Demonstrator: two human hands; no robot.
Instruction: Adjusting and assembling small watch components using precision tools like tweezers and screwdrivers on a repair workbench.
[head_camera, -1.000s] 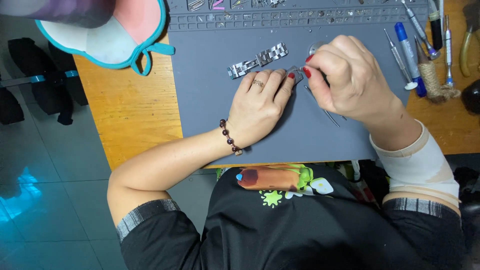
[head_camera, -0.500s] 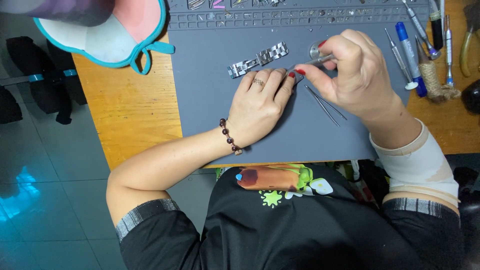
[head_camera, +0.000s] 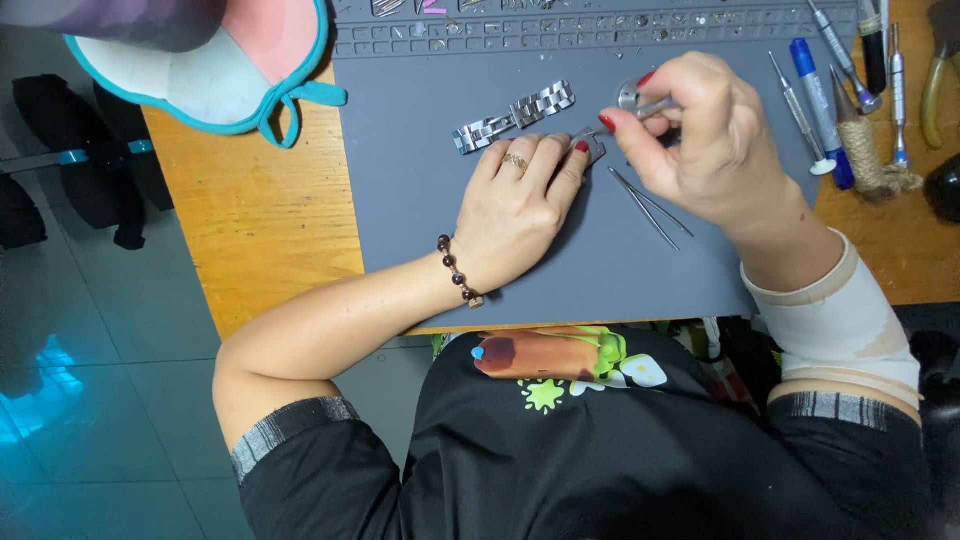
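My right grip (head_camera: 700, 130) pinches small metal tool (head_camera: 640, 100); left grip (head_camera: 520, 200) pins bracelet piece (head_camera: 590, 145) flat. Bracelet (head_camera: 513, 117) axis left-right, nearer left grip.

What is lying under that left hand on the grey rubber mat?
The left hand presses a small silver metal piece against the grey rubber mat; only its end shows past the fingertips. The rest, and anything beneath the palm, is covered.

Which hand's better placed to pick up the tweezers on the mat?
Probably the right hand: it hovers just above the tweezers, though it already grips a small metal tool. The left hand is pressing a watch-band piece down.
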